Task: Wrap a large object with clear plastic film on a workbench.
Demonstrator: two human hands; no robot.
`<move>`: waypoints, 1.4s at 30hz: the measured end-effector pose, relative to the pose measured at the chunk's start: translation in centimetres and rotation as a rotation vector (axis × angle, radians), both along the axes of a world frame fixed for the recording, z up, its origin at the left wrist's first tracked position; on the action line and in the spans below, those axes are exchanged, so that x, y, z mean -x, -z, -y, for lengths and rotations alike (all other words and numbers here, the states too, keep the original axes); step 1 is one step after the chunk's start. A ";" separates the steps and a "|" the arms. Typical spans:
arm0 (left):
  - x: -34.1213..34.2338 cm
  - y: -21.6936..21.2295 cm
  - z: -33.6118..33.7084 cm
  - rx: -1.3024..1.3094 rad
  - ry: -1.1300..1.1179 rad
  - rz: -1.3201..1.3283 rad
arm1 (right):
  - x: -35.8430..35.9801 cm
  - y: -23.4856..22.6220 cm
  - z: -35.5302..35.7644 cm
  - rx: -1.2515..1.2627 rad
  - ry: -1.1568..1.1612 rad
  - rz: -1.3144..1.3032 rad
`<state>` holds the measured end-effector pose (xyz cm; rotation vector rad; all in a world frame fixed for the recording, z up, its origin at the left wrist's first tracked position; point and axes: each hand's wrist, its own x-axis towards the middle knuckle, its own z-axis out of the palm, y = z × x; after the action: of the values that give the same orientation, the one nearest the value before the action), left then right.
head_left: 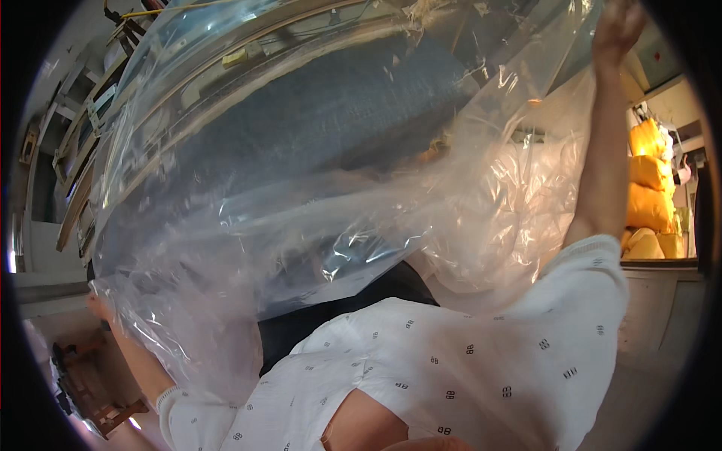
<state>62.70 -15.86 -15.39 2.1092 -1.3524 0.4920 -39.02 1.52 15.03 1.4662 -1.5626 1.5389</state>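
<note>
A large sheet of clear plastic film, wrinkled and glossy, spreads between my two raised arms and fills the middle of the view. At the far left, my left hand is closed on the film's edge, partly covered by it. High at the upper right, my right hand has its fingers closed around another edge of the film. Through the plastic shows a broad blue-grey surface, like cloth, with a pale long border along its far side.
Beyond my right arm, several orange-yellow bundles are stacked in an opening. A brown wooden stool-like piece stands at the lower left. Long curved-looking strips line the left side. A small yellowish block shows behind the film.
</note>
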 end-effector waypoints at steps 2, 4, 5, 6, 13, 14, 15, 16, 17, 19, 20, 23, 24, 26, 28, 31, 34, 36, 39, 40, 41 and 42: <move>5.2 0.7 3.1 0.000 0.020 -0.044 | 9.6 11.6 2.4 -0.508 -0.009 -0.370; 8.4 0.6 2.3 0.009 0.147 -0.091 | 6.0 17.4 4.3 -0.736 -0.147 -0.475; 7.4 0.8 0.4 0.030 0.221 -0.120 | 9.2 21.4 4.5 -0.956 -0.185 -0.309; 6.5 -0.5 0.7 0.051 0.243 -0.130 | 7.9 20.8 6.7 -0.944 -0.224 -0.307; 37.9 -1.0 -2.5 0.068 0.568 -0.392 | 7.6 25.0 10.6 -0.894 -0.002 -0.102; 35.2 -1.3 -1.3 0.092 0.503 -0.400 | 6.0 24.9 12.0 -0.920 -0.009 -0.102; 28.8 -0.6 2.4 0.126 0.439 -0.407 | 5.7 24.7 12.9 -0.928 -0.184 0.096; 21.6 0.3 6.8 0.159 0.386 -0.411 | 7.9 25.3 13.6 -0.938 -0.092 0.043; 15.4 -0.1 9.1 0.188 0.313 -0.393 | 8.8 25.5 14.2 -1.035 -0.263 0.364; 7.9 -1.7 7.2 0.245 0.210 -0.353 | 13.6 26.4 15.1 -1.151 -0.084 0.663; 9.8 -1.3 7.5 0.231 0.102 -0.325 | 8.4 24.2 14.6 -1.373 0.371 0.085; 13.2 -0.6 8.7 0.365 0.008 -0.044 | 5.6 17.8 16.1 -0.896 0.554 -0.971; 15.2 -0.5 9.0 0.411 0.075 0.005 | 2.3 17.0 17.2 -0.751 0.199 -0.815; 16.4 -1.4 8.1 0.346 -0.078 -0.253 | -8.4 14.5 16.7 -0.733 -0.444 -0.298; 14.9 -2.1 7.7 0.420 -0.121 -0.234 | -19.7 13.0 12.2 -1.041 -0.917 0.125; 9.5 -2.9 6.1 0.367 -0.387 -0.238 | -32.3 14.3 5.3 -1.741 -1.572 0.385; 15.1 -2.9 9.1 0.535 -0.284 -0.411 | -39.9 22.0 -1.8 -1.699 -1.691 0.155; 13.6 -2.9 9.3 0.625 -0.307 -0.343 | -45.7 25.6 -5.6 -1.286 -1.843 0.102; 13.3 -1.6 9.1 0.581 -0.273 -0.325 | -47.3 27.5 -6.1 -1.127 -1.777 -0.009; 13.8 -1.6 8.9 0.494 -0.232 -0.390 | -47.2 27.6 -5.6 -0.976 -1.669 -0.151; 13.3 -1.3 8.5 0.585 -0.261 -0.344 | -45.7 27.0 -4.9 -1.023 -1.586 0.038; 12.8 -0.9 8.0 0.677 -0.293 -0.302 | -43.2 24.7 -3.7 -1.399 -1.497 0.294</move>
<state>49.94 -23.87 -14.47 1.7148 -0.5868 0.6137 4.17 5.20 -9.64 3.9570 -1.7725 0.9841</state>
